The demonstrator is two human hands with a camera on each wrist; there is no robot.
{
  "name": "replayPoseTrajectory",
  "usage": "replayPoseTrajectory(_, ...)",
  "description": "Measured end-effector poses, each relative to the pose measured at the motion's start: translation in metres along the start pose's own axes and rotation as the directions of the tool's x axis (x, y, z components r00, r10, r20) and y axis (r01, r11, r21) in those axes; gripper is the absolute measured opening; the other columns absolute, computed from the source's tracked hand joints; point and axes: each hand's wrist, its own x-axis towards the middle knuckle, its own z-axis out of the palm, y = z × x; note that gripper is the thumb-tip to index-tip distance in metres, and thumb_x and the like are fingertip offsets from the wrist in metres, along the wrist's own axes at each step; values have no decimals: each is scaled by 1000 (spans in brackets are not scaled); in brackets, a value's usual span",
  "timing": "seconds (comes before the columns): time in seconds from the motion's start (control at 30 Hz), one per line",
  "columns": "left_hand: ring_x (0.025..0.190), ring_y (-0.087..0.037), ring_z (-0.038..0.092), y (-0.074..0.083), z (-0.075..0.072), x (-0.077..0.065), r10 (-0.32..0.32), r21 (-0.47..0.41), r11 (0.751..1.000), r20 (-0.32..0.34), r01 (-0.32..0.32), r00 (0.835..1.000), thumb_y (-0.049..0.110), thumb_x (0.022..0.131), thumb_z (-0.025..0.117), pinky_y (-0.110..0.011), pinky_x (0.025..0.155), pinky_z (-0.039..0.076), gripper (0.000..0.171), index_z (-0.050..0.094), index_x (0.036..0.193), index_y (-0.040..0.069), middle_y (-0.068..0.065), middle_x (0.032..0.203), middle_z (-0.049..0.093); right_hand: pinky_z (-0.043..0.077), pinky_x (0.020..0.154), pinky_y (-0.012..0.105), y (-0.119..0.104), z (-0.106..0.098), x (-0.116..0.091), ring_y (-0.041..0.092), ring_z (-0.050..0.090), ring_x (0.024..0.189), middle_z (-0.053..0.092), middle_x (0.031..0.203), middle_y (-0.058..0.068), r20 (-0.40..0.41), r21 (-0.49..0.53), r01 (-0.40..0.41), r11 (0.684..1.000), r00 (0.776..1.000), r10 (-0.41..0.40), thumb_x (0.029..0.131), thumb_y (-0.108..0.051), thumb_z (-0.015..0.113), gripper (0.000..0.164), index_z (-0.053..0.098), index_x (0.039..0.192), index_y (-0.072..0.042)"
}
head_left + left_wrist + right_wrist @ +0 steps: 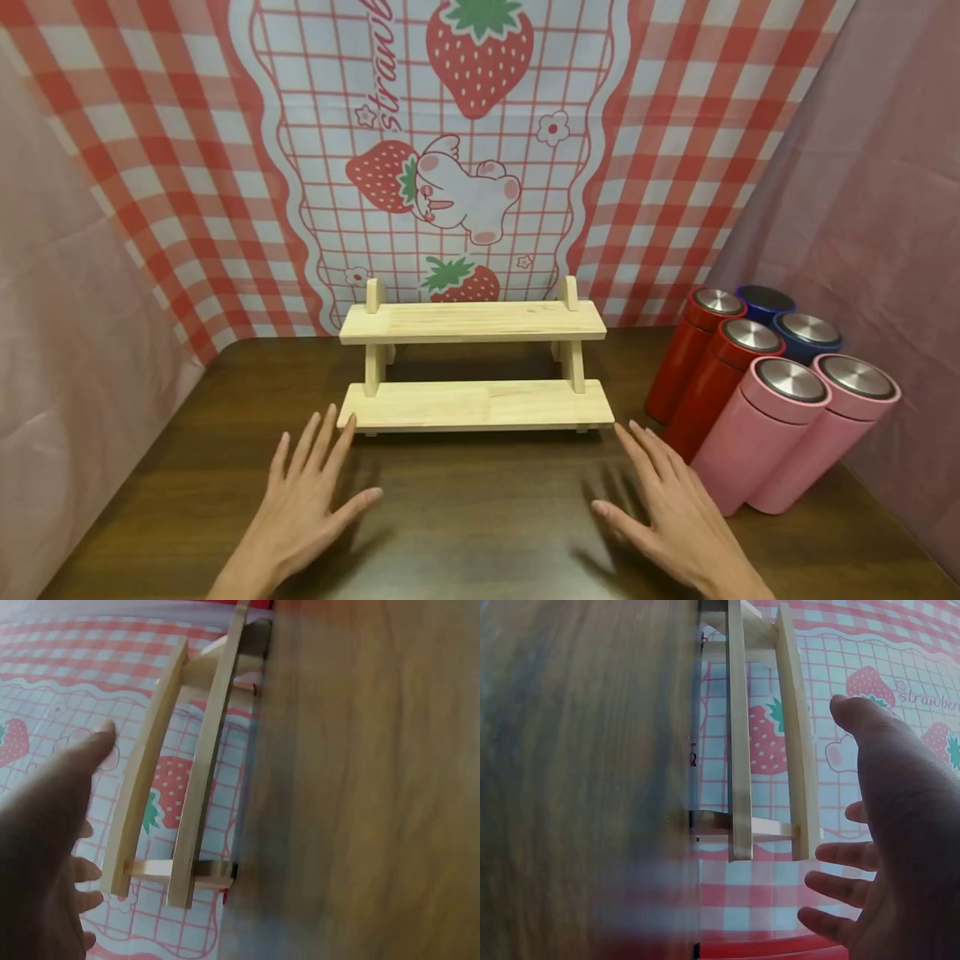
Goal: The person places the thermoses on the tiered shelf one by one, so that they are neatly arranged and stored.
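Left hand (300, 510) and right hand (675, 510), both spread, lie near one two-tier shelf (480, 405) on the worktop (480, 525), six bottles (759, 442) (two red, two blue, two pink) right of it, cloth (660, 167) lettered "strawb" behind it.

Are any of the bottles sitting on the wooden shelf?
No, all six bottles stand clustered together to the right of the wooden shelf, none on either tier.

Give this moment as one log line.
wooden rack: on table; left hand: empty, near left end; right hand: empty, near right end; six bottles: right of rack
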Motion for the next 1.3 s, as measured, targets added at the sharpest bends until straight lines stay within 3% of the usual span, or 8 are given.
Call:
replayPoseTrajectory(0.17,151,-43,23,-1,-4,10,-12,-134,991,-64,3,998,52,99,65,-56,123,8,89,23,166,10,-20,169,21,42,103,48,0,-2,2,35,53,129,54,148,14,-104,29,54,998,993,-51,82,-44,85,88,48,154,-7)
replayPoseTrajectory(0.33,146,-46,33,-8,-5,21,-41,-287,958,-167,-8,985,36,97,74,-65,114,27,84,31,163,8,-20,164,33,22,112,16,0,-5,2,32,58,122,60,140,12,-195,58,91,994,978,-78,85,-43,84,78,55,148,-7)
replayPoseTrajectory(0.4,144,-47,37,-12,-5,27,-61,-353,935,-212,-18,975,28,96,77,-67,110,32,80,36,161,8,-20,162,37,18,111,11,0,-7,2,32,59,119,62,137,12,-218,71,99,993,973,-82,86,-40,83,74,57,146,-6)
replayPoseTrajectory(0.63,130,-44,55,-28,-4,57,-120,-459,883,-421,-98,899,2,88,81,-16,111,32,63,55,145,-5,-25,141,59,23,110,10,2,-12,-1,33,61,113,65,128,13,-272,136,83,987,961,-43,92,-36,78,60,62,137,-1)
replayPoseTrajectory(0.7,127,-43,57,-32,-4,66,-142,-477,873,-442,-98,886,1,87,81,-12,107,32,60,58,142,-6,-27,136,63,26,109,10,2,-13,-2,32,61,111,66,125,13,-293,154,83,985,956,-35,95,-38,74,56,63,134,0)
replayPoseTrajectory(0.83,126,-41,58,-41,-3,78,-208,-520,853,-413,-43,887,4,89,81,-14,106,35,58,59,142,-5,-26,133,65,36,100,10,2,-16,-5,26,62,106,68,121,11,-325,167,76,983,946,-17,91,-28,78,51,65,132,0)
replayPoseTrajectory(1.07,132,-42,54,-51,5,72,-274,-529,841,-243,110,931,17,93,81,-52,107,41,64,54,146,-7,-26,140,60,39,95,8,6,-22,-11,15,59,98,69,116,12,-348,217,16,976,936,62,76,-3,84,53,68,126,2)
replayPoseTrajectory(1.3,132,-47,51,-55,8,64,-261,-471,862,-95,188,961,25,92,82,-62,105,41,73,50,147,-9,-27,144,55,40,94,9,13,-28,-16,3,59,101,70,110,16,-471,254,52,966,879,77,95,-27,76,45,68,124,7)
